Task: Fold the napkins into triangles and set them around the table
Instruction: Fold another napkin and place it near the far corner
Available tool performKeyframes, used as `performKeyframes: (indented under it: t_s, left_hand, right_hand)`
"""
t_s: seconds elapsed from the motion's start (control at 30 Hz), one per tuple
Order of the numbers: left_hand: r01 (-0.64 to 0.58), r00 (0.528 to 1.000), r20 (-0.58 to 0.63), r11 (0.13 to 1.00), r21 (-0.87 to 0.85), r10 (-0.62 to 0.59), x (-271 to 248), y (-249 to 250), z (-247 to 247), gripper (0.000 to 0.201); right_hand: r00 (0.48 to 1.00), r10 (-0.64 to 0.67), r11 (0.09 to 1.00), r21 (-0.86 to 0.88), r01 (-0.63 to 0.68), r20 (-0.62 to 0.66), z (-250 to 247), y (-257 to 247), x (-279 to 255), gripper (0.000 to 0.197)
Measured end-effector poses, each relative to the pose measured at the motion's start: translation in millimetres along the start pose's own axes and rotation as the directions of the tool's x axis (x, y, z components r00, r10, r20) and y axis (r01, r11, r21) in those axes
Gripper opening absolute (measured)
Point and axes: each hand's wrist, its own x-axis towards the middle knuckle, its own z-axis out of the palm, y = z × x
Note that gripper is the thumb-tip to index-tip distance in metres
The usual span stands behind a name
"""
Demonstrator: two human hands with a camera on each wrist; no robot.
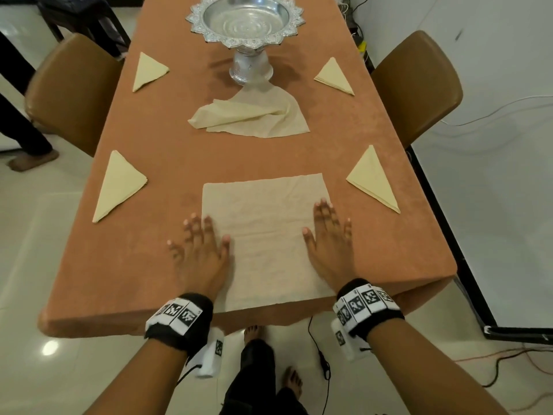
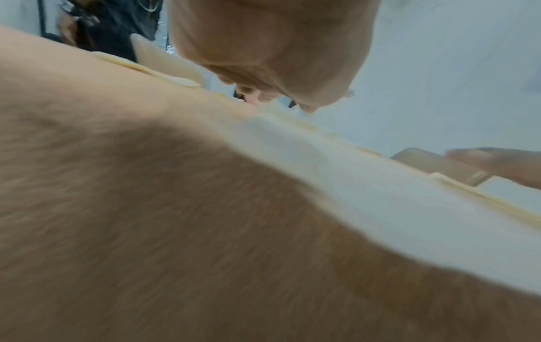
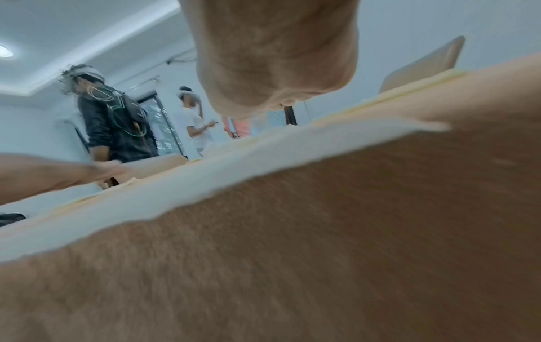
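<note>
Cream flat napkin (image 1: 266, 235) between flat-fingered left hand (image 1: 200, 250), right hand (image 1: 327, 238), nothing gripped

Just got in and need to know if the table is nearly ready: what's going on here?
A person is folding napkins into triangles. Both hands, left hand and right hand, lie flat on an unfolded napkin at the near table edge, fingers straight. Four folded triangles already sit along the two long sides of the table. One more crumpled napkin lies by the foot of the silver pedestal bowl, not yet folded.
</note>
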Motion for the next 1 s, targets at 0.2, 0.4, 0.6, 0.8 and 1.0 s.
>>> performKeyframes:
  t_s: [0.2,0.4,0.6,0.8,1.0]
  left_hand:
    - [-0.233,0.967,0.1,0.972,-0.035,0.235,79.3,96.1,7.9,0.056]
    - [-0.037,0.991,0.131,0.999,-0.015,0.039,109.8,37.7,11.9,0.057]
    - [0.187,0.963,0.199,0.982,-0.012,-0.181,113.6,-22.6,-27.6,0.063]
    - [-0.217,0.974,0.058,0.975,-0.052,0.22,24.1,45.8,3.6,0.064]
    - [-0.156,0.987,0.045,0.988,0.008,0.155,-34.6,5.1,46.4,0.062]
  right_hand:
    - [0.982,-0.13,0.991,0.044,0.126,0.136,2.1,-57.9,79.4,0.056]
    - [0.982,-0.055,0.995,-0.067,0.067,0.179,6.6,-9.2,101.0,0.06]
    - [0.968,0.17,0.98,-0.136,-0.146,0.184,-25.1,39.5,93.9,0.064]
    - [0.966,-0.219,0.976,0.032,0.216,0.137,4.0,-44.0,8.7,0.069]
    - [0.986,-0.106,0.994,-0.004,0.108,0.132,28.9,13.2,-41.9,0.065]
